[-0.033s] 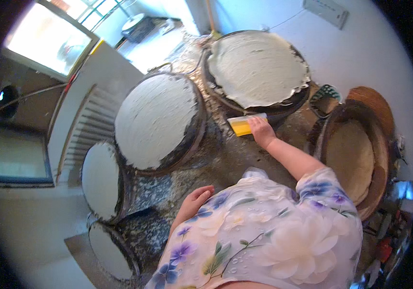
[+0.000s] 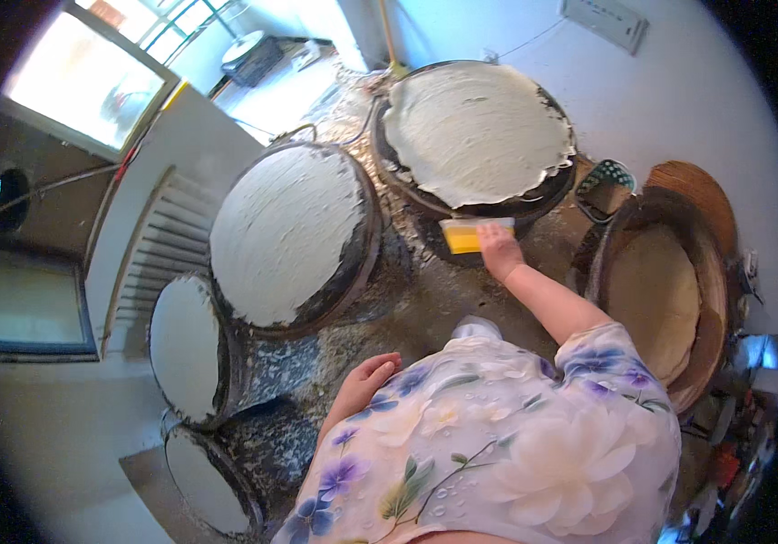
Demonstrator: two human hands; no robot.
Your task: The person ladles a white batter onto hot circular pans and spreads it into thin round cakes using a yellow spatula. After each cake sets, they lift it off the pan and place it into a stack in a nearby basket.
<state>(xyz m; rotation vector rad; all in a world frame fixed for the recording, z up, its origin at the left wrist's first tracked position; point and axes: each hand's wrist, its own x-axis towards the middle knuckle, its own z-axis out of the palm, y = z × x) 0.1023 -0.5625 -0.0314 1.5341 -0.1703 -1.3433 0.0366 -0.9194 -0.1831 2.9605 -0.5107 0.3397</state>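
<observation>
My right hand (image 2: 498, 249) grips a yellow scraper with a pale blade (image 2: 461, 238) just below the near rim of the upper round griddle (image 2: 475, 136), which carries a thin pale sheet with ragged, lifted edges. My left hand (image 2: 369, 379) hangs beside my floral top, fingers loosely curled and slightly apart, holding nothing visible. To the left, another griddle (image 2: 285, 236) is coated in smooth pale batter with dark rim showing; two more coated griddles (image 2: 188, 349) (image 2: 208, 480) stand lower left.
A wide tub (image 2: 656, 299) with a pale round mass inside stands at right, beside a green dotted container (image 2: 605, 190) and a woven round mat (image 2: 697, 181). At left are a radiator (image 2: 149, 254) and an open window (image 2: 90, 86). A broom handle (image 2: 387, 32) leans in the back corner.
My right hand and the scraper have moved slightly right along the upper griddle's near edge. The whole view has shifted a little; my left hand stays by my side.
</observation>
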